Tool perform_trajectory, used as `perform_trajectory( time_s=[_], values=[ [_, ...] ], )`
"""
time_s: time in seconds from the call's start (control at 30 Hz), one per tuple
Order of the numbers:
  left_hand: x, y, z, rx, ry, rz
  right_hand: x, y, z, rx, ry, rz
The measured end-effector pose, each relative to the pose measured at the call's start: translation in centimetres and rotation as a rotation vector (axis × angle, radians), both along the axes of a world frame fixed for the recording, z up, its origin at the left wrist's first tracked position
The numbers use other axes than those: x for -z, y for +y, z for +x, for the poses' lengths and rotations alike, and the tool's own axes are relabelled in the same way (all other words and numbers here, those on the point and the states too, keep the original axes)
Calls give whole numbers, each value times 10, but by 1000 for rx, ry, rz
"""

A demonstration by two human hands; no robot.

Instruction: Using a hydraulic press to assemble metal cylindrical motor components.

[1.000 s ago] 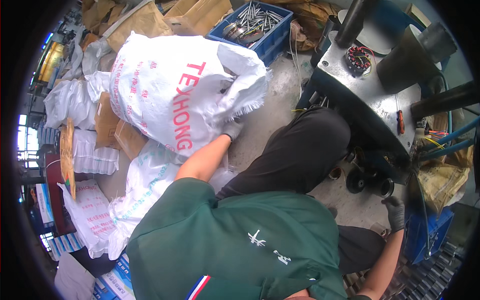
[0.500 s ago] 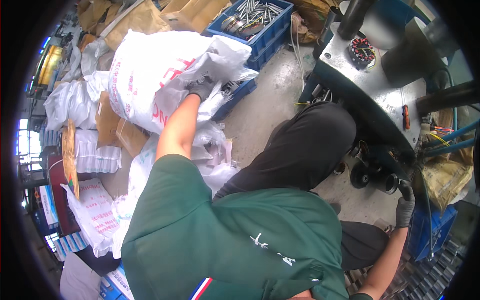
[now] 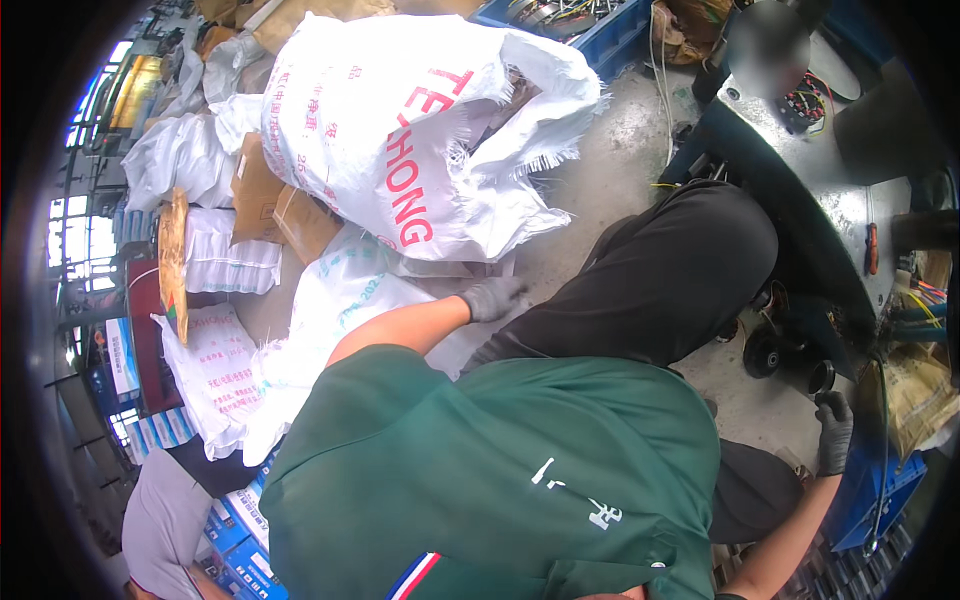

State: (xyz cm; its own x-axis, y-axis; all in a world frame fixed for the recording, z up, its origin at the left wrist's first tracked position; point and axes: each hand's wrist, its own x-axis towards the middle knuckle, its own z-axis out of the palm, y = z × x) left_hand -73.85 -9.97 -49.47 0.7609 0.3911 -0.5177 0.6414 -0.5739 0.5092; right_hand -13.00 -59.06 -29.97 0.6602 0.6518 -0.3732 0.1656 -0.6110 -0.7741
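Well — left hand (image 3: 494, 298) near sack (image 3: 375, 125).

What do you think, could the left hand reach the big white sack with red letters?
Probably yes: the left hand is close to the big white sack, and nothing seems to block the way between them.

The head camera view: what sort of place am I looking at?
Probably a workshop or small factory, perhaps one handling motor parts. A wire-wound ring sits on a metal worktop, a blue crate holds metal parts and wires, and a large white sack lies nearby.
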Motion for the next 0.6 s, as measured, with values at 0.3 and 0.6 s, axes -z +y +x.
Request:
perform_trajectory(
  time_s=[0.3,0.6],
  values=[
    [10,128,-132,-118,579,560,-7,4,-10,204,87,-166],
    [4,173,-47,-234,404,542,-40,18,-46,293,130,-251]
  ],
)
